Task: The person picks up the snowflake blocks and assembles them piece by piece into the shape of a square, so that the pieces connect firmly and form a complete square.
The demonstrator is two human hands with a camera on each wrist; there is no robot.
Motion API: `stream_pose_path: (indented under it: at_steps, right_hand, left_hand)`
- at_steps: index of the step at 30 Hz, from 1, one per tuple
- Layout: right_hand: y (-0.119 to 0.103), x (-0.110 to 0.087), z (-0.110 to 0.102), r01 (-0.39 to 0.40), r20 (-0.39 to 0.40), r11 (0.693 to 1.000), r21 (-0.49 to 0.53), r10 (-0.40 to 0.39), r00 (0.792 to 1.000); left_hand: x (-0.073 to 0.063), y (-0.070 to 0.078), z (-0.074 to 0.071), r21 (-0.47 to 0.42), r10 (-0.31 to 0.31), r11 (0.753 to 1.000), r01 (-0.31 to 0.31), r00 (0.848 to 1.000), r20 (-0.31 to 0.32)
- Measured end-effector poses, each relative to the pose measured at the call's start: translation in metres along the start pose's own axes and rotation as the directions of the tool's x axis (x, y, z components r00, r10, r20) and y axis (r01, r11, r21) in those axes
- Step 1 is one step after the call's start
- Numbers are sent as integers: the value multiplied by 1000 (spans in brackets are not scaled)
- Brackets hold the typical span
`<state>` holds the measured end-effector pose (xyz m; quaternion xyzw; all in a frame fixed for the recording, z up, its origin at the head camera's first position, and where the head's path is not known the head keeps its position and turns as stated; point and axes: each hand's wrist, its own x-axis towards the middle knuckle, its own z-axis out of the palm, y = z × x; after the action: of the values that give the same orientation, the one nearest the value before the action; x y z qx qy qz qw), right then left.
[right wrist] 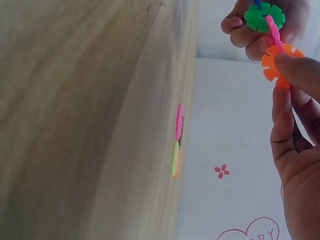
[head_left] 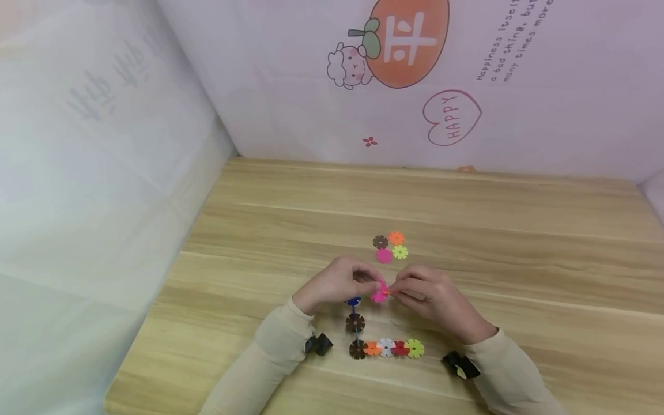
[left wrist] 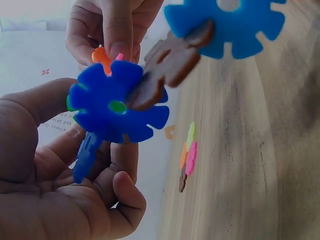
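My left hand (head_left: 339, 282) holds a chain of slotted plastic snowflake discs. In the left wrist view, its thumb touches a green disc behind a blue disc (left wrist: 100, 110); a brown disc (left wrist: 172, 65) and a lighter blue disc (left wrist: 245, 30) follow on. The right hand (head_left: 433, 294) pinches an orange disc (right wrist: 270, 65) between thumb and fingers. That orange disc meets a pink disc (right wrist: 273, 31), which joins the green disc (right wrist: 255, 20) by the left fingers. Lower down in the head view, the chain turns at a dark brown disc (head_left: 358, 349) into a row ending in a yellow-green disc (head_left: 415, 349).
Beyond the hands, loose discs lie grouped on the wooden table (head_left: 519, 230): brown (head_left: 380, 242), orange (head_left: 396, 237), pink (head_left: 384, 256) and yellow-green (head_left: 400, 252). A printed white cloth (head_left: 290, 86) hangs behind the table, another at the left (head_left: 104, 202).
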<state>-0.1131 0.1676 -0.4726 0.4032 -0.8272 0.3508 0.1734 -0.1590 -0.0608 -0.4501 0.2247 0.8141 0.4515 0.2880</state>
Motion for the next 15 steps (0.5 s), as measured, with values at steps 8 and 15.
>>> stream_pose_path:
  at_steps: [8, 15]
  right_hand:
    - [3, 1, 5, 22, -8, 999, 30, -21, 1000]
    - [3, 2, 6, 6, -9, 1000, 12, -5, 1000]
  left_hand:
    - [1, 0, 2, -4, 50, 999, -50, 998, 29]
    - [1, 0, 3, -24, 15, 1000, -14, 999, 50]
